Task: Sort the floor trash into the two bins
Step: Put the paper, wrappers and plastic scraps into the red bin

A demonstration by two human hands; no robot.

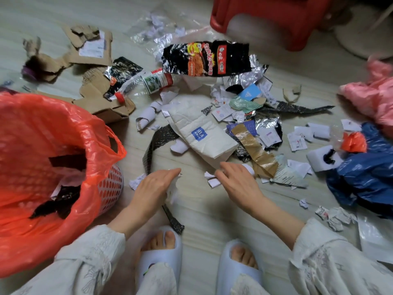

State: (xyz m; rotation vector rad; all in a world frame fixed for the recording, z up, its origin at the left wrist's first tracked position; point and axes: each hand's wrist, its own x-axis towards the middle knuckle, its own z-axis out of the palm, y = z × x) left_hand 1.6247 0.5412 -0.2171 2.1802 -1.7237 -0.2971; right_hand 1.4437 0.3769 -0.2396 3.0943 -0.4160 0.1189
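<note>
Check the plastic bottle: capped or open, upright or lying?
Capped and lying down. The bottle rests on its side on the floor, red cap still on, pointing toward the cardboard.

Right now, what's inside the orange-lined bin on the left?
The orange-lined bin shows dark scraps and a few pale paper bits near the bottom. Anything under them, or behind the near fold of the liner, is hidden.

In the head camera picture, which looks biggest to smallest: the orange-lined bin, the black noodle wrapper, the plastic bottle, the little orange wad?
1. Orange-lined bin, though it sits nearest the camera, which inflates it.
2. Black noodle wrapper.
3. Plastic bottle.
4. Orange wad.
</note>
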